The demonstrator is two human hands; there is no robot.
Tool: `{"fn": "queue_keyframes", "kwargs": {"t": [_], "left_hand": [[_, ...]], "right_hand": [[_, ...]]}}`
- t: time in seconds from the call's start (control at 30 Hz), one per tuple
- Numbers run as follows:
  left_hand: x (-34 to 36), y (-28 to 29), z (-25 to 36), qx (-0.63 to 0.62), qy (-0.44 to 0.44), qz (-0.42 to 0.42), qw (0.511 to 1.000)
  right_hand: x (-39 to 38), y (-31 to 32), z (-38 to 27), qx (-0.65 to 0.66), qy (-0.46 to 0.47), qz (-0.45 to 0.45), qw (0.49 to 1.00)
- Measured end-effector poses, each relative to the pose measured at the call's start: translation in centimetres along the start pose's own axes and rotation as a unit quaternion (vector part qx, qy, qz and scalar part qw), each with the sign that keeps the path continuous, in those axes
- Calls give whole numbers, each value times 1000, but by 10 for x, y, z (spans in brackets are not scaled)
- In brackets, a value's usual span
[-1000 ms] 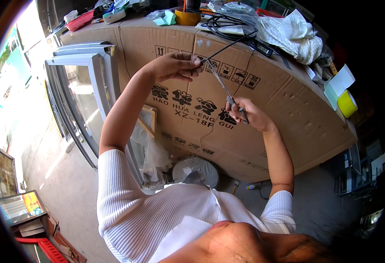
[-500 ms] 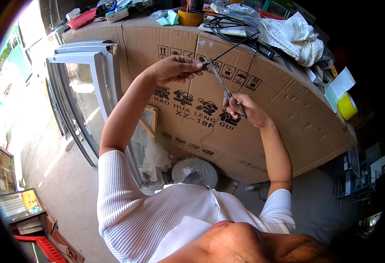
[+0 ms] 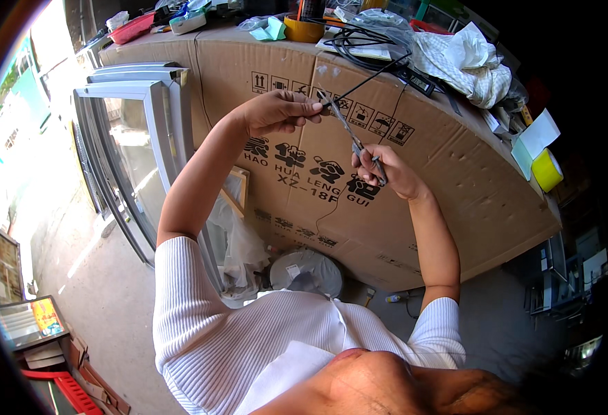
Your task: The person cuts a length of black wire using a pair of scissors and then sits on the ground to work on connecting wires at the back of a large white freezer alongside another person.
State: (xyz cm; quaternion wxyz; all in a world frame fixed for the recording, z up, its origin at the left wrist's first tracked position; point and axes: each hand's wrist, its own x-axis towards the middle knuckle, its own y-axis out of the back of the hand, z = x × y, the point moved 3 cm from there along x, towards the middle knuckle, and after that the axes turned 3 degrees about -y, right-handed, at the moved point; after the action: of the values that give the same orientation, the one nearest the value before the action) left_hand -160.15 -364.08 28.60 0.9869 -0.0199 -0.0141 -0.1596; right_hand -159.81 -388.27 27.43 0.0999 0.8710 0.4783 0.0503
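Note:
My left hand (image 3: 286, 112) pinches a black cable (image 3: 363, 84) close to its end, thumb against the fingers. From there the cable slants up to the right, to a loose coil on the cluttered top. My right hand (image 3: 387, 169) grips a pair of dark metal scissors (image 3: 345, 126), its fingers at the handles. The blades point up and left and meet the cable just beside my left fingertips. Whether they bite into it is too small to tell.
A large printed cardboard sheet (image 3: 248, 207) covers the bench front. On top lie a yellow tape roll (image 3: 302, 29), crumpled cloth (image 3: 466, 66) and a red tray (image 3: 131, 29). Grey window frames (image 3: 155, 124) lean at the left. A round, plastic-covered object (image 3: 307, 272) sits on the floor.
The scissors have shifted slightly, with the blades at a little different angle across the cable. Both hands stay almost in the same place, keeping their grips.

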Motion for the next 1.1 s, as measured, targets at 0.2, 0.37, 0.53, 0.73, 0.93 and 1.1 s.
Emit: {"fn": "queue_keyframes", "kwargs": {"t": [0.2, 0.37, 0.53, 0.73, 0.93, 1.1], "left_hand": [[-1, -3, 1, -3, 5, 3, 1000], [0, -3, 1, 1, 6, -4, 1000], [0, 3, -4, -2, 3, -14, 1000], [-2, 11, 8, 76, -42, 78, 993], [32, 48, 54, 304, -311, 258, 863], [63, 37, 75, 502, -264, 296, 769]], "right_hand": [[1, 1, 1, -6, 14, 2, 1000], [0, 1, 1, 13, 13, 4, 1000], [3, 1, 5, 3, -10, 23, 1000], [-9, 10, 13, -34, -6, 35, 999], [-17, 11, 9, -25, 6, 29, 999], [-21, 15, 18, -53, -2, 35, 998]]}}
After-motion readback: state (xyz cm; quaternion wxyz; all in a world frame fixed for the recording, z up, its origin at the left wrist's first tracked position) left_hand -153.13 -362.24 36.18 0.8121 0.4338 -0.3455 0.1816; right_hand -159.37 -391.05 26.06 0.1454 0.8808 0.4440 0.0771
